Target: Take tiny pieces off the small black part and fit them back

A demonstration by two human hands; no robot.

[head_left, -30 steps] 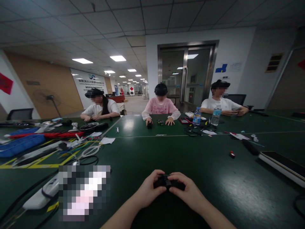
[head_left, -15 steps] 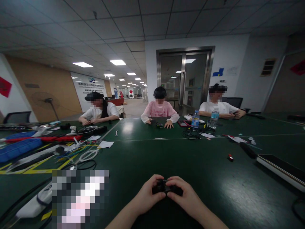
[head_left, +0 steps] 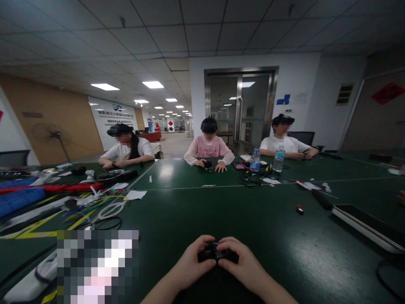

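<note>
Your left hand [head_left: 191, 259] and right hand [head_left: 242, 258] curl around the two ends of a small black gadget [head_left: 214, 253], thumbs on the near side, fingers over the top and far side. Both are narrowed to its thickness, thumb tips close together — a grip that seems chosen to steady it from both ends while leaving its middle in your sight. It is straight in front of you, over the near part of the green table [head_left: 177, 215]; I can't tell whether it touches the surface, since your hands hide its underside.

The power strip [head_left: 27, 280] and looped white cable [head_left: 111, 210] lie off to your left, a small red object [head_left: 299, 210] and a flat box [head_left: 367, 220] to your right — all well apart from your hands, which likely gives your forearms room to come in at an angle.
</note>
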